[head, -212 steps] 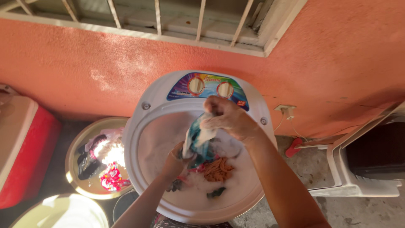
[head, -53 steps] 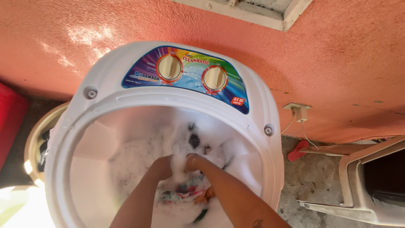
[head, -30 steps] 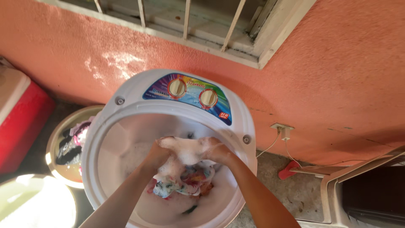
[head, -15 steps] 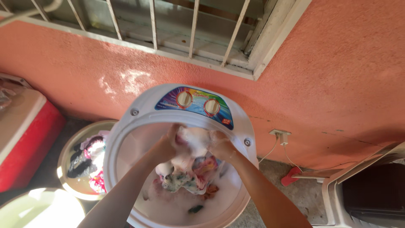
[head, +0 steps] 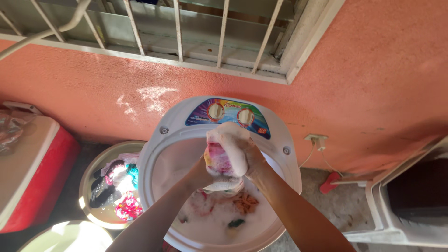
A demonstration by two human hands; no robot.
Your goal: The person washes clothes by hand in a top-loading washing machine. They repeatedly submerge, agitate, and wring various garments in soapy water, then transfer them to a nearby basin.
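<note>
While I wring a soapy garment (head: pixel 223 158) over the washing machine tub (head: pixel 164 140)
My left hand (head: pixel 205 169) and right hand (head: pixel 249 156) have fingers clenched tight round the sudsy pink cloth

Harsh sunlight, dappled shadows, sharp focus

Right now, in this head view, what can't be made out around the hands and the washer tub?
- Left hand: mostly hidden behind the soapy garment.
- Right hand: fingers coated in foam.
- Clothes in the washer tub: mostly buried in suds.
- Pale basin: cut off by the bottom edge, glare-washed.
- Red cooler: cut off at left.
</note>
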